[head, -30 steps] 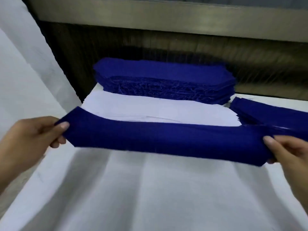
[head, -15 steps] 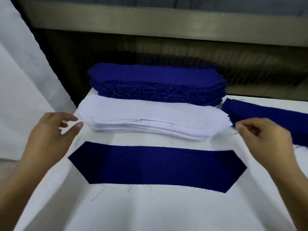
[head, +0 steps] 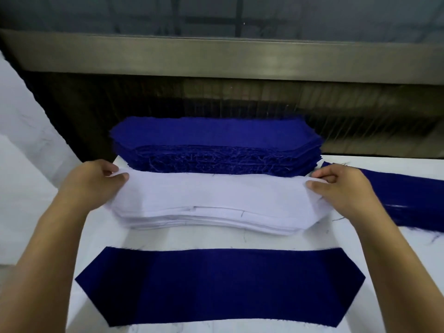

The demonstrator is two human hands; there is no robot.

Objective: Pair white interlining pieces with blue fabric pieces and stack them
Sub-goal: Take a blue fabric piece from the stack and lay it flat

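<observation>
Hands: two, the left hand (head: 93, 181) and the right hand (head: 341, 186)
White interlining stack (head: 216, 200): one (layers too thin to count)
Blue fabric heaps: two, the tall blue stack (head: 216, 145) and the low blue pile (head: 408, 200)
Single blue fabric piece (head: 216, 284): one, lying apart

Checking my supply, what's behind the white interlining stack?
A stack of blue fabric pieces sits directly behind the white interlining stack, frayed front edges showing. Its base is covered by the white pieces.
</observation>
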